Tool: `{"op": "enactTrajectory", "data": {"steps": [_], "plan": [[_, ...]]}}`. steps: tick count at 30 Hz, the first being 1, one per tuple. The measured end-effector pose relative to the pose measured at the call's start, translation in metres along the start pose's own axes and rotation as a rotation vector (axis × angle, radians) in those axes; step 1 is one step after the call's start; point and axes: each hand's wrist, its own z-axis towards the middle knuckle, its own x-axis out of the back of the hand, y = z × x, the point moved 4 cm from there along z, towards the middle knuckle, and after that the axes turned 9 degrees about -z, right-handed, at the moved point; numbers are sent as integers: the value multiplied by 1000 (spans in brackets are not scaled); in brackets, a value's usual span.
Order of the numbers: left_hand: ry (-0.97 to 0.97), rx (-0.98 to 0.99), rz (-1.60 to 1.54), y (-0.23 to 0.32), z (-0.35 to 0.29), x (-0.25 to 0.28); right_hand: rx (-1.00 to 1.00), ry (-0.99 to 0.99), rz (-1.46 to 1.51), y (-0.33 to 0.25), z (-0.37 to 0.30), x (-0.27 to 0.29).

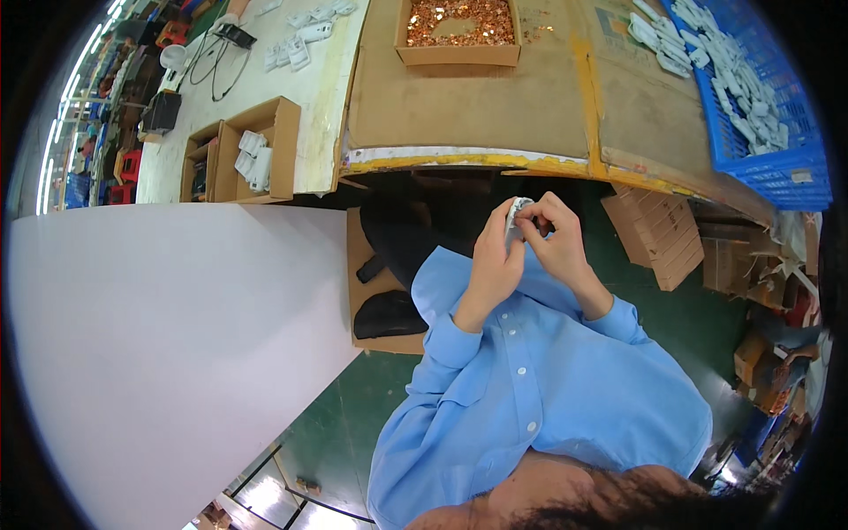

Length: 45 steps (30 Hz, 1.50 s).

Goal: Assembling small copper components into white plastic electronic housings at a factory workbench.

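A small white plastic housing (511,231) is held upright in front of my chest, just off the table's near edge. My left hand (495,265) is closed around it, thumb on the near side. The fingers of my right hand (558,246) are pinched together at the housing's open upper part. Whatever lies between those fingertips is too small and hidden to make out. Beyond my hands, a shallow cardboard box (459,56) on the table holds many small copper-coloured metal pieces.
A blue plastic crate (751,168) full of white plastic parts stands at the right, with loose white parts (661,42) beside it. On the left table, a cardboard box (284,150) holds white housings. A large white panel (177,353) fills the lower left. Cardboard (658,231) leans under the table.
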Motion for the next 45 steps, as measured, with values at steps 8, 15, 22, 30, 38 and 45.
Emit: {"op": "enactTrajectory", "data": {"steps": [8,15,22,30,38,45], "plan": [[8,-45,27,1,-2,-7,23,12,55,5,2,7],[10,68,-119,-6,-12,-17,-5,27,88,5,-7,16],[0,100,-204,-6,-21,-26,-29,11,99,4,-13,22],[9,2,-48,7,-27,-28,-163,-17,311,16,-18,29],[71,-19,-47,6,-33,-30,-91,-112,250,14,-28,32],[101,19,-59,-2,-37,-31,-47,-80,150,4,-35,35]]}}
